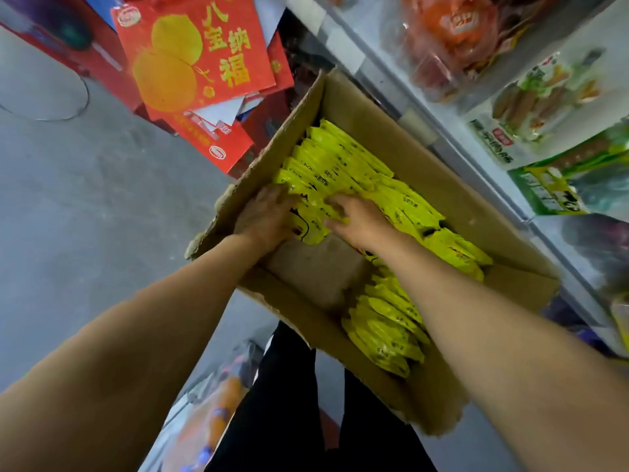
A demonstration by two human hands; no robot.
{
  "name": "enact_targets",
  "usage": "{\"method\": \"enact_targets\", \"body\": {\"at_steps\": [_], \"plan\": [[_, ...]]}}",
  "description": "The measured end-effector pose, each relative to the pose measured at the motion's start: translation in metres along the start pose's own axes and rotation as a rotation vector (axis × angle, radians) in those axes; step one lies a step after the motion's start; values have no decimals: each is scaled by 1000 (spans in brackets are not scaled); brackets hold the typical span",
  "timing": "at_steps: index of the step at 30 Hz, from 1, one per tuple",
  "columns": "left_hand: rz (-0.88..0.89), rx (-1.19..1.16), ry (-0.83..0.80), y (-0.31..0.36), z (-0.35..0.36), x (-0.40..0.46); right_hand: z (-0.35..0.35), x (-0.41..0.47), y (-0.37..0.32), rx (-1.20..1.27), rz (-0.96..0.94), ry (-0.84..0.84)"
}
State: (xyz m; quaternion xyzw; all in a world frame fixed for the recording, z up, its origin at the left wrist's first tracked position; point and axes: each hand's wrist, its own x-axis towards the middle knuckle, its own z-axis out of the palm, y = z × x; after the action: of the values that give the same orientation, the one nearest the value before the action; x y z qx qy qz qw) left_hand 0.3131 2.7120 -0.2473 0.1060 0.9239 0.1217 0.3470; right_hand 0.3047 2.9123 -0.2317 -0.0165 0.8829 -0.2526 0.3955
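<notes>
Reaching into the cardboard box w/ both hands: left hand is curled round the near end of a row of yellow packets, and right hand lies on the same bunch, too blurred to tell if it grips or just presses. Bare patch of box floor on the near side, so prob. some packs are out already. Most are left, in rows inside the box. Nothing lifted clear yet.

I log an open cardboard box beside a glass-topped case, with yellow packets in rows inside. The left hand holds one row's near end. The right hand lies on the same packets, its grip blurred.
</notes>
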Motion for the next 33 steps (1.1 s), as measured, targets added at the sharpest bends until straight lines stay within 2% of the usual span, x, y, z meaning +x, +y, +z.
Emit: {"method": "enact_targets", "body": {"at_steps": [4,10,14,18,23,27,33], "plan": [[19,-38,51,-4,5,9,14,13,1,55,27,59],[14,-50,41,-4,4,17,22,31,-2,160,157,135],[33,-6,-43,-11,11,19,32,36,-3,34,209,107],[32,-7,-144,-17,15,15,41,36,-7,-65,207,163],[19,-208,-160,-16,2,7,40,28,-3,93,190,217],[8,-344,-206,6,-15,-4,18,-4,11,274,156,191],[53,-416,-188,47,-34,-31,-25,-70,38,173,131,327]]}}
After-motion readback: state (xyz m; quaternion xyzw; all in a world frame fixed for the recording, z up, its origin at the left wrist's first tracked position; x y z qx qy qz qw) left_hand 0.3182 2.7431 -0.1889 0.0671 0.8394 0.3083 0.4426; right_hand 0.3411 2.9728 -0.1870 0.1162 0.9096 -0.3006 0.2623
